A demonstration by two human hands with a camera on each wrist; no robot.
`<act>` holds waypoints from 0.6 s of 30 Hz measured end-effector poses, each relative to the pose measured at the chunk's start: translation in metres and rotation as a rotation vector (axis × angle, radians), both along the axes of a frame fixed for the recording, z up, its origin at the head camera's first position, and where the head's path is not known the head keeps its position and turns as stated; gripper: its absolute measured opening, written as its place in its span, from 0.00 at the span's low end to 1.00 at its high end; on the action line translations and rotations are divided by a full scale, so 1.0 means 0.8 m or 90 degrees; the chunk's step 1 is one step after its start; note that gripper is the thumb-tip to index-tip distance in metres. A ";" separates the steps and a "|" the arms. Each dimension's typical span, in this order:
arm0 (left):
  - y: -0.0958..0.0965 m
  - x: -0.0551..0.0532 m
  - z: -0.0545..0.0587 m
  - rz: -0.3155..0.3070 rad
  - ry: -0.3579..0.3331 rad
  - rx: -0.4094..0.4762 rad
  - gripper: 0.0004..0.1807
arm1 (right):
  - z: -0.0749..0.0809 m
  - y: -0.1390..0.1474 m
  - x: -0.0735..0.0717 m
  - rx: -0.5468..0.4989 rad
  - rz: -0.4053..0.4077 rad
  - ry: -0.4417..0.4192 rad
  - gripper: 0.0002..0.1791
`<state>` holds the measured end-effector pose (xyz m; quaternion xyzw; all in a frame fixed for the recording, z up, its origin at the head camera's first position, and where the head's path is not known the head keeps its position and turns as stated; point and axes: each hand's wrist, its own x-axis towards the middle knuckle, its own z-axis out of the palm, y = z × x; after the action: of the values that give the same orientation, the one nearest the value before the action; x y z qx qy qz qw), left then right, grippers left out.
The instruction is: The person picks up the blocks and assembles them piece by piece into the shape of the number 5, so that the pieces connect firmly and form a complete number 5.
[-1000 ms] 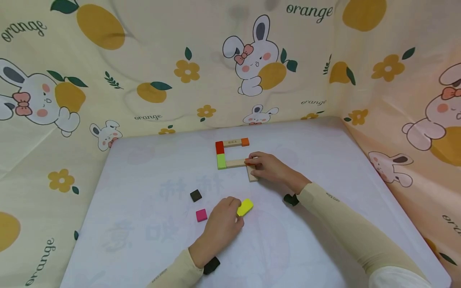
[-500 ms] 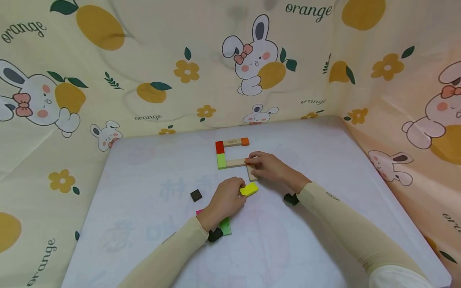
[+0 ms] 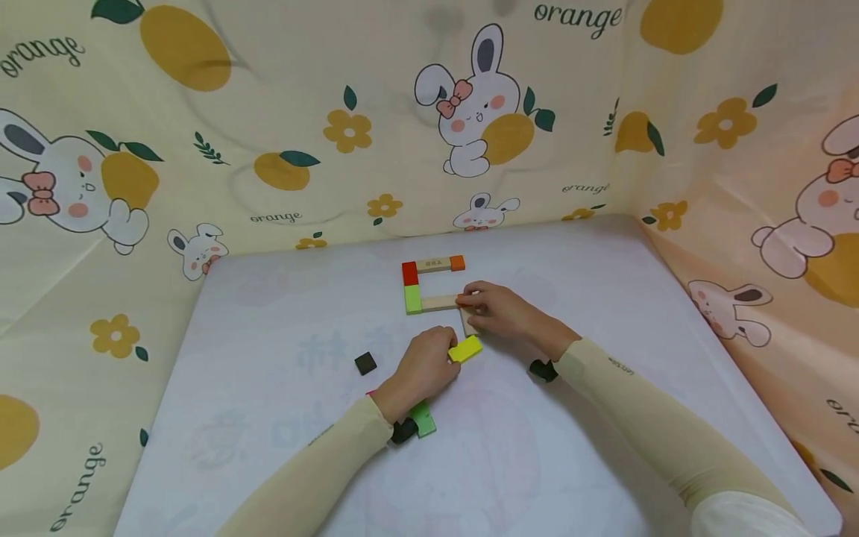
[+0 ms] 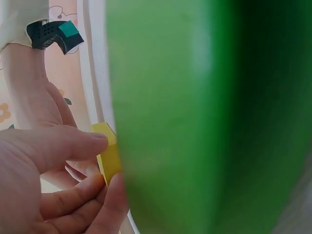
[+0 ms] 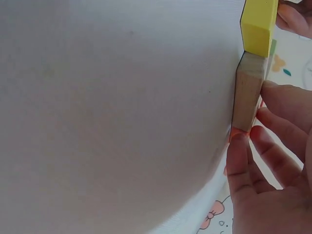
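In the head view my left hand (image 3: 426,365) pinches a yellow block (image 3: 466,349) between thumb and fingers; the left wrist view shows the grip on the yellow block (image 4: 109,158) closely. Its far end meets the near end of a plain wooden block (image 5: 248,90) in the right wrist view. My right hand (image 3: 506,313) holds that wooden block and the small orange block (image 5: 239,134) at its far end, fingertips on the orange one and thumb against the wood. Joined to this corner, another wooden block (image 3: 439,303) leads left to a light green block (image 3: 412,300).
Beyond lie a red block (image 3: 410,274), a printed wooden block (image 3: 433,265) and an orange block (image 3: 458,262), continuing the line. A black block (image 3: 365,363) lies left. Under my left wrist are a green block (image 3: 424,419) and a mostly hidden pink one. Printed cloth (image 3: 376,74) surrounds the white table (image 3: 268,447).
My left hand has carried the yellow block away from me, up against the wooden block's near end. The green block has come into sight by the left wrist. My right hand has stayed put.
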<state>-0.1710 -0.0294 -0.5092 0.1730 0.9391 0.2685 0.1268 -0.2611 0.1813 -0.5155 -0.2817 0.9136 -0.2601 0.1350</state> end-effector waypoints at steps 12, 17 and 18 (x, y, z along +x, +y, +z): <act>-0.013 -0.001 0.007 0.019 -0.004 0.026 0.17 | 0.005 0.000 0.008 -0.060 -0.065 0.062 0.24; -0.037 0.009 0.023 0.030 0.007 0.076 0.16 | 0.024 0.016 0.027 -0.219 -0.153 0.093 0.19; -0.043 0.010 0.026 0.022 0.006 0.083 0.15 | 0.027 0.020 0.031 -0.227 -0.155 0.097 0.18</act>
<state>-0.1634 -0.0635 -0.4881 0.1658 0.9231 0.3303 0.1061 -0.2365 0.1973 -0.4939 -0.2078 0.8880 -0.4099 -0.0184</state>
